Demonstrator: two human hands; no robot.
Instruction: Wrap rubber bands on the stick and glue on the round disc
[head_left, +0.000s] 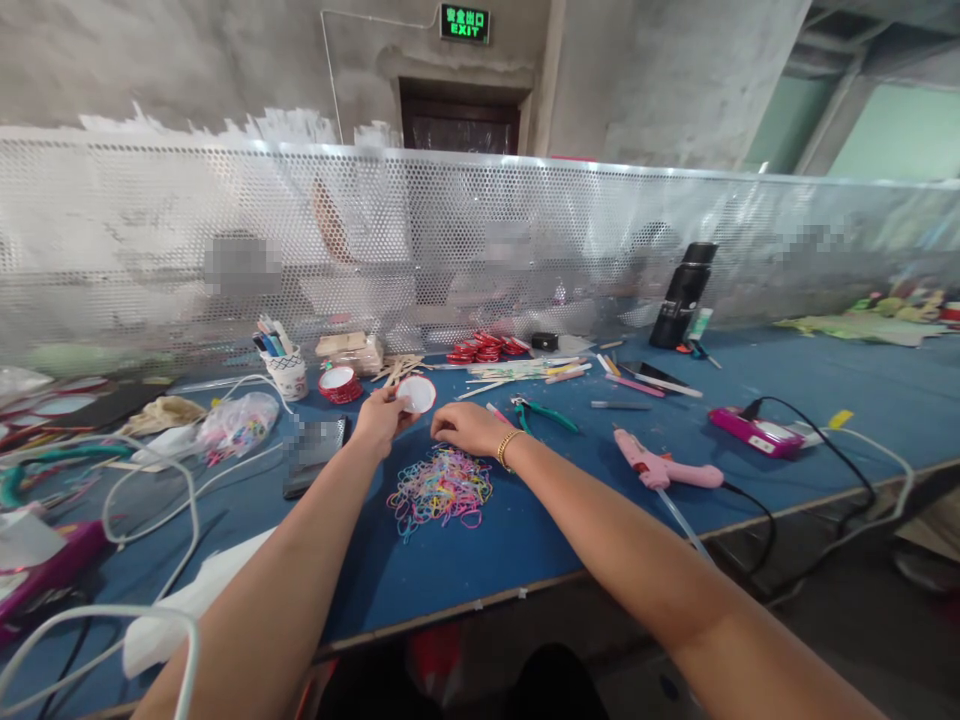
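Observation:
My left hand pinches a small round white piece with a red rim by its left side, above the blue table. Just to its right is my right hand, its fingers curled and pointing left towards the piece; whether they hold anything small cannot be made out. A gold bracelet circles my right wrist. Below both hands lies a loose pile of colourful rubber bands. Behind my left hand sits a stack of red-rimmed round pieces.
Green-handled pliers, a pink glue gun and a black bottle are on the right. On the left are a phone, a pen cup and white cables. A perforated metal screen runs behind the table.

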